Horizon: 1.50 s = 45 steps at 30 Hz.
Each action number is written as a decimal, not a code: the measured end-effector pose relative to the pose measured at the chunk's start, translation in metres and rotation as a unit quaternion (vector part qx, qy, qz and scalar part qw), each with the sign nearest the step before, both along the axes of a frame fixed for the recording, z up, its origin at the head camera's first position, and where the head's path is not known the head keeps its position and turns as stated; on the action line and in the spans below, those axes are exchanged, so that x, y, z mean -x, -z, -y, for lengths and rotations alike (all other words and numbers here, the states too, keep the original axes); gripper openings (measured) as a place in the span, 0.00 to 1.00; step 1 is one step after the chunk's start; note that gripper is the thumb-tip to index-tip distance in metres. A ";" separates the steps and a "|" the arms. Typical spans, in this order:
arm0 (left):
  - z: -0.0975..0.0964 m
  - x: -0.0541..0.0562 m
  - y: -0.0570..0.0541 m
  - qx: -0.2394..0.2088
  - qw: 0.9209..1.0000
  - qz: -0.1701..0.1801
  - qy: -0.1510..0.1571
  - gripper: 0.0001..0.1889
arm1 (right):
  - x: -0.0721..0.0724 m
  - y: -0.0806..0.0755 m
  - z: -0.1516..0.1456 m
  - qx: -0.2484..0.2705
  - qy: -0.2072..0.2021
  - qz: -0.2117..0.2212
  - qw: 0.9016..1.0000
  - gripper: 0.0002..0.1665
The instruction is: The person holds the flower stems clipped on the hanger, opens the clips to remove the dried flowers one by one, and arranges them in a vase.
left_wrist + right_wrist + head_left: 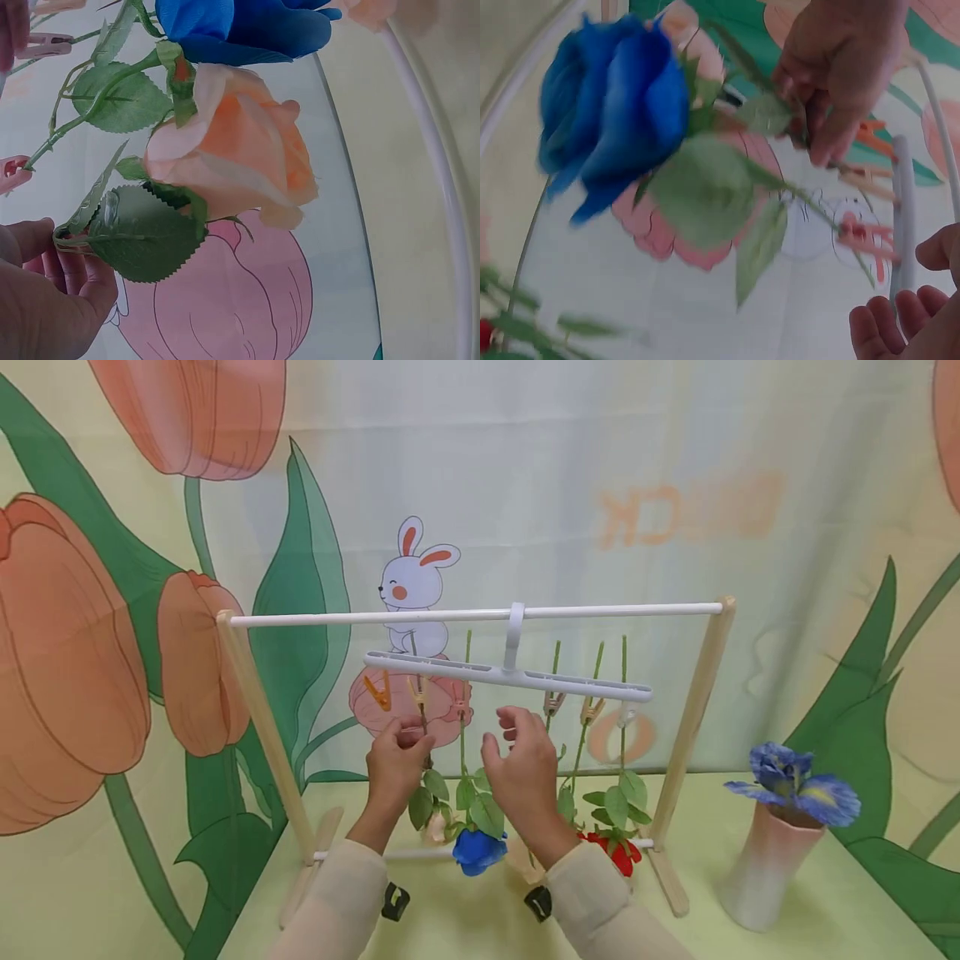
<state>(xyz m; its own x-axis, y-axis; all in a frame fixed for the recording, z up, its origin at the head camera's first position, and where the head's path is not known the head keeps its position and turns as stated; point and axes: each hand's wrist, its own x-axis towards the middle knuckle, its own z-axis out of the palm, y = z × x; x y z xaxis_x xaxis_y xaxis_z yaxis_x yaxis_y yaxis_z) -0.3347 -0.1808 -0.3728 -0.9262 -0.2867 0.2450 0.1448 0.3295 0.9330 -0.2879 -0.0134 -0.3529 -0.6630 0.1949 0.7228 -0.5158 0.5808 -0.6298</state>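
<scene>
A white clip hanger hangs tilted from a rod, its left end higher. Roses hang head-down from its clips. My left hand pinches the stem of a peach rose just below a beige clip. An orange clip beside it holds no stem. A pink clip grips the stem of a blue rose. My right hand, fingers loosely bent, holds nothing; it hovers near the hanger's middle, partly hiding a pale rose. A red rose hangs at the right.
A wooden-legged stand with a white top rod frames the hanger. At the right of the table stands a pink-and-white vase with a blue iris. A printed curtain covers the back.
</scene>
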 end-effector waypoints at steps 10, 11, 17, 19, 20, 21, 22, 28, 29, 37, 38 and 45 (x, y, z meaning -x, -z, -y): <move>-0.003 -0.008 0.011 0.022 0.999 -0.021 -0.017 0.15 | 0.017 -0.008 0.057 0.028 -0.045 0.029 0.998 0.18; -0.002 -0.009 0.011 0.027 0.999 -0.022 -0.022 0.14 | 0.018 -0.008 0.062 0.037 -0.049 0.038 0.997 0.19; 0.000 -0.014 0.010 0.061 0.997 -0.033 -0.044 0.14 | 0.027 -0.013 0.088 0.085 -0.047 0.062 0.993 0.24; 0.000 -0.015 0.010 0.065 0.996 -0.037 -0.043 0.15 | 0.028 -0.013 0.094 0.103 -0.041 0.060 0.992 0.23; 0.000 -0.016 0.009 0.067 0.996 -0.039 -0.041 0.15 | 0.029 -0.013 0.096 0.112 -0.038 0.058 0.991 0.23; 0.000 -0.017 0.009 0.066 0.996 -0.039 -0.038 0.15 | 0.029 -0.014 0.098 0.120 -0.032 0.053 0.991 0.22; 0.000 -0.018 0.008 0.063 0.997 -0.038 -0.034 0.15 | 0.029 -0.014 0.100 0.128 -0.026 0.047 0.990 0.21; 0.002 -0.024 0.008 0.059 0.997 -0.033 -0.025 0.15 | 0.032 -0.013 0.110 0.153 0.004 0.024 0.988 0.18; 0.003 -0.026 0.008 0.061 0.997 -0.036 -0.026 0.16 | 0.032 -0.013 0.111 0.154 0.006 0.021 0.988 0.18; 0.008 -0.029 0.001 0.044 0.998 -0.043 -0.011 0.16 | 0.036 -0.015 0.116 0.157 0.010 -0.022 0.987 0.14; 0.008 -0.030 0.000 0.043 0.998 -0.043 -0.012 0.16 | 0.035 -0.015 0.117 0.156 0.009 -0.023 0.987 0.14; 0.009 -0.029 0.001 0.041 0.999 -0.030 -0.015 0.16 | 0.037 -0.014 0.118 0.154 -0.006 -0.020 0.988 0.13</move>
<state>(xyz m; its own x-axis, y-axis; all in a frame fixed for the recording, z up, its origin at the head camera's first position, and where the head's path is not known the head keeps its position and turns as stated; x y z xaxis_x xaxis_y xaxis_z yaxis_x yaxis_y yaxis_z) -0.3056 -0.1901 -0.3739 -0.9002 -0.2908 0.3242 0.1893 0.4091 0.8926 -0.3247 -0.1318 -0.3387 -0.6394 0.4007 0.6563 -0.5496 0.3587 -0.7545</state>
